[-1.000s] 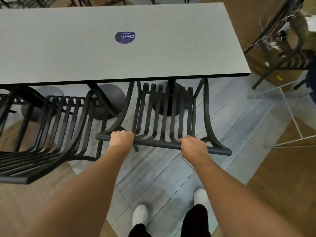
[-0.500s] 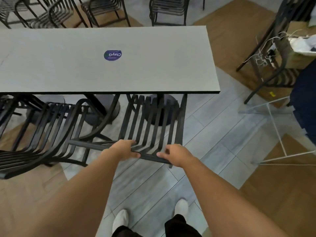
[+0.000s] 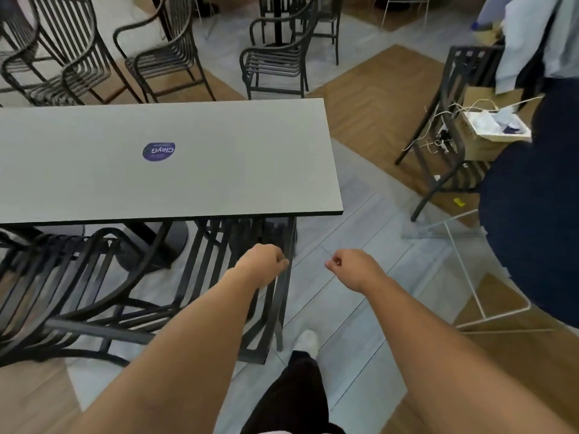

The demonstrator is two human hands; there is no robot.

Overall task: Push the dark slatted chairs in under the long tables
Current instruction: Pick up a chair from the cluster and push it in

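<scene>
The long grey table point(image 3: 238, 170) with a purple sticker fills the middle of the view. A dark slatted chair point(image 3: 282, 308) stands at its right end, seat under the tabletop, back slats toward me. My left hand point(image 3: 261, 266) hovers over the chair's back with fingers curled, and I see nothing gripped in it. Over the bare floor to the right, my right hand point(image 3: 351, 269) is loosely closed and holds nothing. A second dark slatted chair point(image 3: 62, 277) sits to the left, also partly under the table.
Several more dark chairs point(image 3: 275, 61) stand beyond the table. At the right, another chair point(image 3: 451, 126) carries a cardboard box point(image 3: 488, 136) with cables. A white wire frame point(image 3: 470, 277) and a person in dark blue point(image 3: 532, 230) are close on the right.
Both hands have let go of the chair's top rail and pulled back. The chair has slid further under the table, and my view has lifted and stepped back.
</scene>
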